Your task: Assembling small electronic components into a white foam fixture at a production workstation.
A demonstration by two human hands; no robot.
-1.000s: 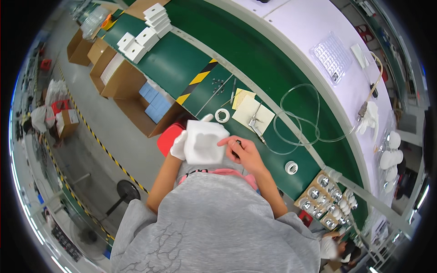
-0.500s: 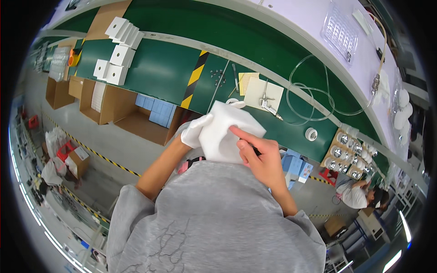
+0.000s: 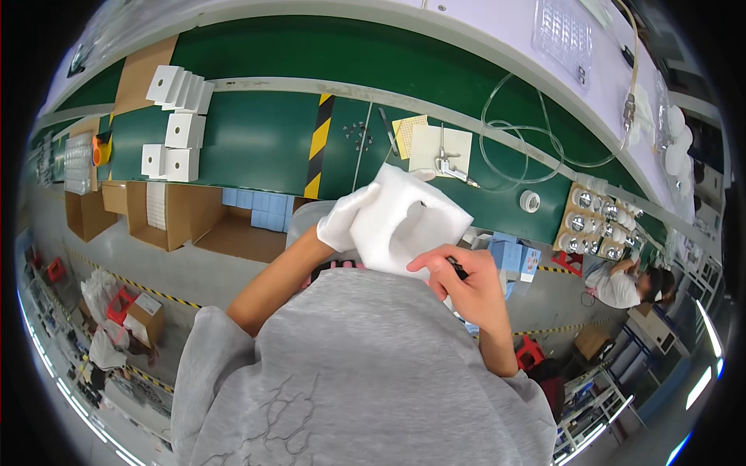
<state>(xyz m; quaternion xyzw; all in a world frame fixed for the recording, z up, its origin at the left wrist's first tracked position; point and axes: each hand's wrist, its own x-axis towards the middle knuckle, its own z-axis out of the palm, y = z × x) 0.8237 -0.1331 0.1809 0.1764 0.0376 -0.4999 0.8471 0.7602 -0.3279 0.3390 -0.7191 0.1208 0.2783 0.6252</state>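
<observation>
At mid-frame, a foam block (image 3: 408, 221) gripped one-sidedly by the left hand (image 3: 340, 221) could be tipped if nudged by the right hand (image 3: 475, 289), half-curled round a black object (image 3: 458, 268).

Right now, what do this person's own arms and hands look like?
The left hand wears a white glove; the right hand has no glove. The forearms are bare below loose, short grey sleeves, which match the grey top with its dark, branch-like print.
</observation>
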